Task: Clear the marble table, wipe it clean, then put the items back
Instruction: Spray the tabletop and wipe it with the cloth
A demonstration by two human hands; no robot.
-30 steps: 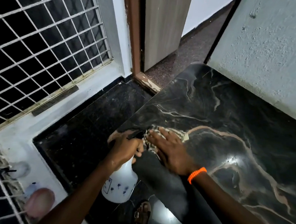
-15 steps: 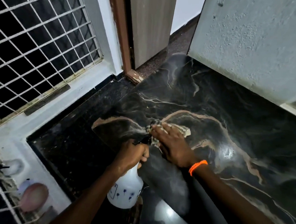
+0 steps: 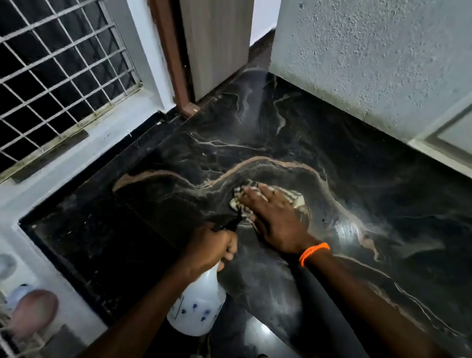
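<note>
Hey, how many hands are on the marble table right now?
1. The right hand lies flat on the striped cloth, pressing it to the marble table. The left hand is off the surface, gripping the spray bottle beside the table's near edge.

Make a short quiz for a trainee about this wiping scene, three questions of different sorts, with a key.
1. True or false: the right hand presses the striped cloth flat on the marble table.
2. The left hand grips: A) a sponge B) the white spray bottle C) nothing.
3. Fill in: the right wrist wears an ___ band.

Key: 1 true; 2 B; 3 orange.
</note>
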